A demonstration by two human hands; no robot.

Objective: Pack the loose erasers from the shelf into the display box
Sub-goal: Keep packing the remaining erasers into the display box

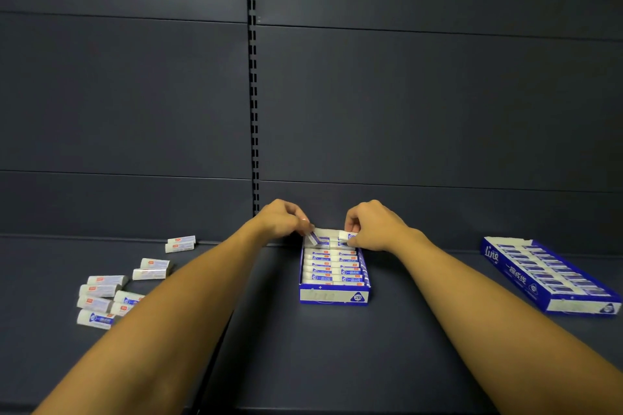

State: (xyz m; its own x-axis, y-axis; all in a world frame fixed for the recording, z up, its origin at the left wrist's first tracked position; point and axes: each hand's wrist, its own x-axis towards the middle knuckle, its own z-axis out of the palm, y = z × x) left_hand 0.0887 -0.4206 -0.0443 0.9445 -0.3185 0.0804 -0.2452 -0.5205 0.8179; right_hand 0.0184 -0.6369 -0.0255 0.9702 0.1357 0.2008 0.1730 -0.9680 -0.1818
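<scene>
Both hands, left (283,220) and right (371,229), pinched erasers (315,238) into the nearly full display box (333,293); I counted about eleven loose erasers (101,293) still on the shelf (269,347).

"2B" on display box (334,296) ("line" on second box (512,266))

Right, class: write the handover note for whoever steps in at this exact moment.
Left hand pinches an eraser tilted over the back row of the display box.
Right hand pinches another eraser at the back right.
Done: the rows in front look filled.
Left: seat these two, then pack the loose erasers lying left on the shelf.
A second box to the right looks full.
</scene>
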